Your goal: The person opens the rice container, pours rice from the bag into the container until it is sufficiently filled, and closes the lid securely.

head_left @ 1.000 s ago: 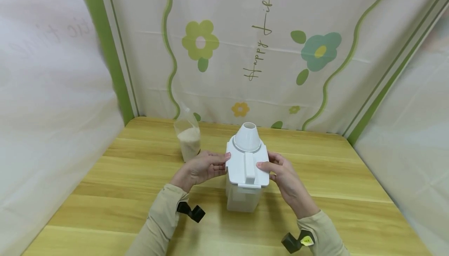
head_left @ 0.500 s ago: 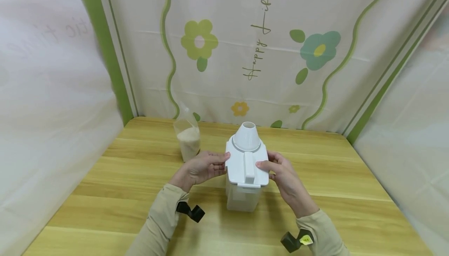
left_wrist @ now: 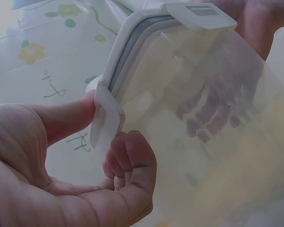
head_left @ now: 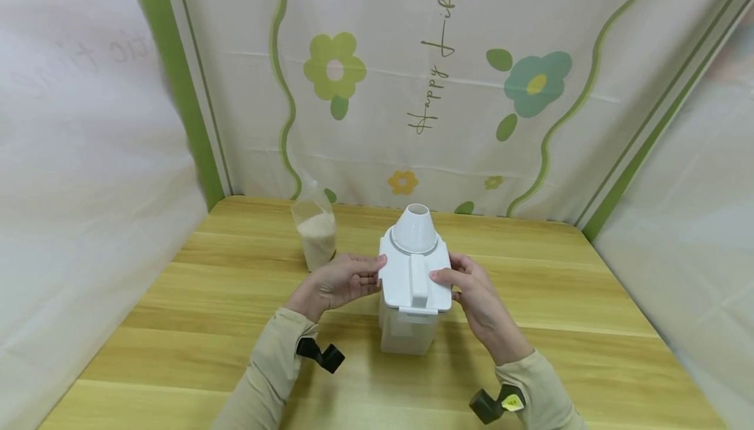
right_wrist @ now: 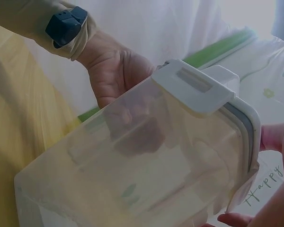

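A translucent storage container (head_left: pixel 409 337) stands upright on the table, its white lid (head_left: pixel 399 289) in place. A white cone-shaped cup (head_left: pixel 415 233) tops the lid's far end, behind a raised ridge. My left hand (head_left: pixel 341 283) pinches the lid's left side latch (left_wrist: pixel 106 118), thumb on its upper part and curled fingers at its lower edge. Opposite, my right hand (head_left: pixel 480 302) grips the lid's right side, thumb on top and fingers down the side. Another latch (right_wrist: pixel 194 87) lies flat against the near wall. Both wrist views show hands through the clear walls.
Behind my left hand stands a clear bag (head_left: pixel 318 240) partly filled with pale grain-like stuff. The wooden table (head_left: pixel 177 325) meets a printed curtain (head_left: pixel 377 122) at the back. More curtain hangs on both sides. Each wrist carries a small black camera.
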A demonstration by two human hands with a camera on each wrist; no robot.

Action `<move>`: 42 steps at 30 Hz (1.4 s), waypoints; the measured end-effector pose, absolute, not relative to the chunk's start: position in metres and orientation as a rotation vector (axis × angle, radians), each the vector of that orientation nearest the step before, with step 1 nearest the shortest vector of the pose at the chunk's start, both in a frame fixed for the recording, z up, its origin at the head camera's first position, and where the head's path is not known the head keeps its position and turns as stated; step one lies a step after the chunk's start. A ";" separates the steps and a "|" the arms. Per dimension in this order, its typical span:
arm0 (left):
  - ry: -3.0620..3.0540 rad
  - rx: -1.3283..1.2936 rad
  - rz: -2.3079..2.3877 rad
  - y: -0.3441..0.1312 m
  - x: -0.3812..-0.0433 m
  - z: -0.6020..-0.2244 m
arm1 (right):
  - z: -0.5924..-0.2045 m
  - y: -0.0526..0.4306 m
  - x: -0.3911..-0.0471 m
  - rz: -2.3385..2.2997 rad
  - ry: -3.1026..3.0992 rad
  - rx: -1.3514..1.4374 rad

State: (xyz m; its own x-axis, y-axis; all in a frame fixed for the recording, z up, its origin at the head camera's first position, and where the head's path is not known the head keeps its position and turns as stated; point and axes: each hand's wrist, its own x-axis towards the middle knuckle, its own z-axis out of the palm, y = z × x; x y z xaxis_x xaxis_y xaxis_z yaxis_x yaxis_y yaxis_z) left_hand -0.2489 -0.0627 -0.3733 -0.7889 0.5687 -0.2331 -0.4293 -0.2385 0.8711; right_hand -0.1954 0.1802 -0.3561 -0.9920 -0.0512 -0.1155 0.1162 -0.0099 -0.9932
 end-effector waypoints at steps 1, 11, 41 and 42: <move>1.387 0.171 2.064 -0.063 -0.249 -0.373 | -0.356 0.180 -0.195 -2.153 2.123 0.074; 1.363 0.170 2.064 -0.062 -0.248 -0.374 | -0.355 0.179 -0.195 -2.152 2.123 0.092; 1.325 0.174 2.119 -0.061 -0.249 -0.375 | -0.353 0.178 -0.193 -2.156 2.119 0.066; 1.345 0.169 2.129 -0.061 -0.249 -0.374 | -0.353 0.178 -0.194 -2.156 2.117 0.065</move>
